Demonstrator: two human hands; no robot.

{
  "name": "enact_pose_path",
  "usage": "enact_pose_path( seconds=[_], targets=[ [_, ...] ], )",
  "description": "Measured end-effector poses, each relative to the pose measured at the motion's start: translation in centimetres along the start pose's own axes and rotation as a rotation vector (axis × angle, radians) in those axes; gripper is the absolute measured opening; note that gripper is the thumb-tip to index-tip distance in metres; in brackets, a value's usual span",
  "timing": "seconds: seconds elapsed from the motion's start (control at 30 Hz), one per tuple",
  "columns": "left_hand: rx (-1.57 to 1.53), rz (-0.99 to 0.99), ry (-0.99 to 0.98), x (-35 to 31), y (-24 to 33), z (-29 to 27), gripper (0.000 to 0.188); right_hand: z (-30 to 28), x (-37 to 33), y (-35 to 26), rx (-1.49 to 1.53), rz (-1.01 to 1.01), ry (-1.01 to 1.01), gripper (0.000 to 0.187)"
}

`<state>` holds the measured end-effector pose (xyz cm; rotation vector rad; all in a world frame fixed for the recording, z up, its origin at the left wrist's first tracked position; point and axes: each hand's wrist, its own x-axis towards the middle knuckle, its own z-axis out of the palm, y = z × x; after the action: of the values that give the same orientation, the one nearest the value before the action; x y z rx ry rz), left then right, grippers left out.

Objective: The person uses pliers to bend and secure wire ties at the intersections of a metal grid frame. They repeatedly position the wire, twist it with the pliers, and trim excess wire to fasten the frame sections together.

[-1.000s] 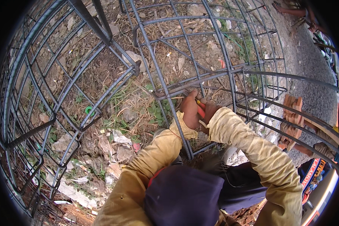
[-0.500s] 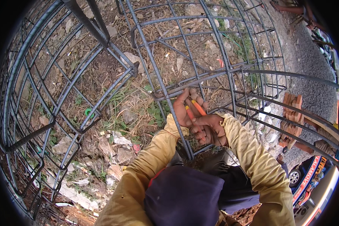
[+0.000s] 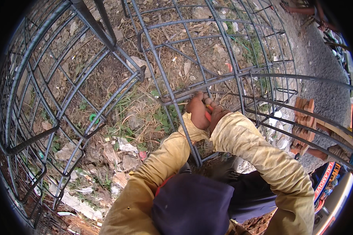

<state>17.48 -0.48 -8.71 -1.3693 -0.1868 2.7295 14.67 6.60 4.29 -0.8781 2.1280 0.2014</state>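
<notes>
Fingers (image 3: 216,109) of right hand (image 3: 217,118) grasping red-handled pliers (image 3: 208,116); left hand (image 3: 198,111) grip unclear; rebar cage (image 3: 175,102) largely assembled, joint work seemingly unfinished.

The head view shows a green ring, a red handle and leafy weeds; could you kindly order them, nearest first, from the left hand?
1. Red handle: just right of the left hand.
2. Leafy weeds: a little way to its left.
3. Green ring: much farther left.

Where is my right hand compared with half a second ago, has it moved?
Yes. The right hand has moved up the picture, closer to the crosswise rebar just beyond it.
</notes>
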Motion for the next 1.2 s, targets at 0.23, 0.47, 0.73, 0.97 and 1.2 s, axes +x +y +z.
enact_pose_path(
  seconds=[0.23, 0.47, 0.73, 0.97, 1.2],
  targets=[
    [0.121, -0.193, -0.109, -2.9, 1.2, -0.4, 0.040, -0.6, 2.6, 2.1, 0.957, 0.408, -0.509, 0.032],
    [-0.044, -0.282, -0.404, -1.7, 1.2, -3.1, 0.035, 2.4, 0.8, 2.3, 1.880, 0.452, -0.688, 0.033],
    [0.117, -0.039, 0.067, 0.0, -0.3, -0.9, 0.032, 2.7, 1.3, 2.2, 0.598, 0.217, 0.029, 0.065],
    [0.215, -0.126, 0.014, -4.8, 0.7, -1.1, 0.049, 3.6, 0.9, 4.2, 1.677, 0.332, -0.448, 0.053],
    [0.836, 0.382, 0.044, -4.4, 2.8, -2.2, 0.035, 2.8, -0.1, 3.0, 1.550, 0.356, -0.340, 0.037]
  ],
)
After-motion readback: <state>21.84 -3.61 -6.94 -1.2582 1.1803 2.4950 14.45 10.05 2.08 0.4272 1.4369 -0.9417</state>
